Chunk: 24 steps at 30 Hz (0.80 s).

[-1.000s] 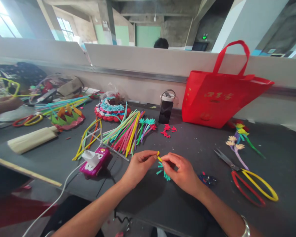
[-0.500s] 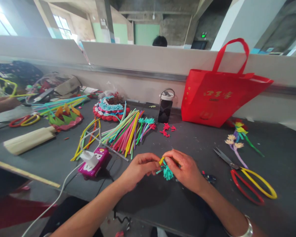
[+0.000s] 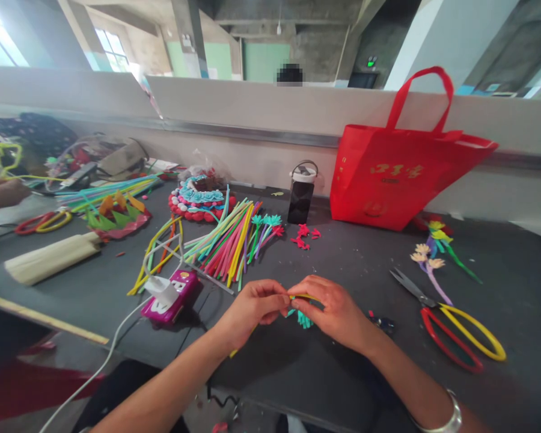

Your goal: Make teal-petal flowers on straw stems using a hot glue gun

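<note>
Fingertips nearly meeting, my left hand (image 3: 261, 302) and my right hand (image 3: 333, 310) pinch a thin yellow pipe cleaner (image 3: 307, 296) between them above the table. One yellow end pokes out below my left palm. A teal tufted bunch (image 3: 303, 320) sits just beneath the fingers; whether it is joined to the yellow piece is hidden. Dark small pliers or a similar tool (image 3: 382, 323) lie partly behind my right wrist. To the right are open scissors (image 3: 426, 304) with one red and one yellow handle.
Loose coloured pipe cleaners (image 3: 225, 246) are heaped ahead to the left, beside a purple power strip (image 3: 174, 294) with a white cable. Red scraps (image 3: 302, 237), a phone (image 3: 300, 203) against a cup, and a red bag (image 3: 401, 174) stand beyond. A co-worker's hand (image 3: 2, 195) is far left.
The yellow pipe cleaner, bent up between my fingers before, now runs flatter between both hands, with an end showing below my left palm. Less of the teal bunch shows.
</note>
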Tool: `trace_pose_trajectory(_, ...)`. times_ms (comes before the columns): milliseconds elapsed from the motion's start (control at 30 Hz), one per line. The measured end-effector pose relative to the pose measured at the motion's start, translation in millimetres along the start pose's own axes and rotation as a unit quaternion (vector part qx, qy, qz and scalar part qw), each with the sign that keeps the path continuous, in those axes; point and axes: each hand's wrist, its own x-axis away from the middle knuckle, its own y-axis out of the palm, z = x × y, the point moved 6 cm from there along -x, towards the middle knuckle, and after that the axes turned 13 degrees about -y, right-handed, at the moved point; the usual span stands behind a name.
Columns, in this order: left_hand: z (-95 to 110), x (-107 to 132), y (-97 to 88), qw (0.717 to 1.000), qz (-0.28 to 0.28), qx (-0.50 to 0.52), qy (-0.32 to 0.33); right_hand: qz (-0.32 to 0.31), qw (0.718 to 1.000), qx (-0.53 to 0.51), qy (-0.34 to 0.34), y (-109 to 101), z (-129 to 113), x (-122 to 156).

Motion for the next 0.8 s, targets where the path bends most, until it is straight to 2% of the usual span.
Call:
trace_pose_trajectory(167, -1.7, -0.6, 3.6, 0.999, -0.016, 0.022, -0.027, 0.034, 0.994, -0.083, 0.067, 0.5, 6.2, 0.7)
trace_pose_trajectory(433, -2.4, 2.2, 9.1, 0.998, -0.044, 0.036, -0.033, 0.081, 0.981, -0.124, 0.124, 3.5, 11.9, 3.5)
trace_pose_trajectory(800, -4.6, 1.6, 6.9, 0.996, -0.033, 0.077, -0.041, 0.120, 0.970, -0.169, 0.127, 6.9, 13.7, 4.6)
